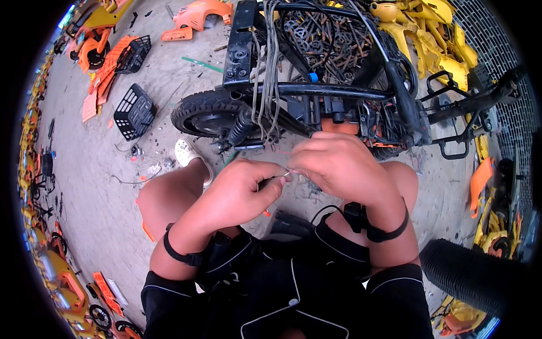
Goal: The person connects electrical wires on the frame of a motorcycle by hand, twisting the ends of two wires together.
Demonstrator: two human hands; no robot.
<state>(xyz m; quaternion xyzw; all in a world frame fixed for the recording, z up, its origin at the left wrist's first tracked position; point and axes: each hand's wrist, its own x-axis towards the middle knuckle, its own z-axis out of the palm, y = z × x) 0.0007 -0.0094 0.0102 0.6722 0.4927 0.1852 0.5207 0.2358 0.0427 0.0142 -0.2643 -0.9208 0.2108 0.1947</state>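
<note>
My left hand [237, 192] and my right hand [339, 166] meet in front of me, fingertips pinched together on a thin pale wire [288, 174]. Both wrists wear black straps. Just beyond the hands lies a stripped black bike frame [316, 90] on its side, with a bundle of grey cables [268, 68] hanging down and a black tyre [206, 110] at its left. I am squatting, knees on either side of the hands. How the wire connects to the frame is hidden by my fingers.
A pile of rusty small metal parts [327, 39] sits on the frame. Two black baskets [134, 112] and orange plastic panels [107, 73] lie on the concrete at left; yellow panels [418, 28] pile up at upper right. A black ribbed hose [468, 274] lies at lower right.
</note>
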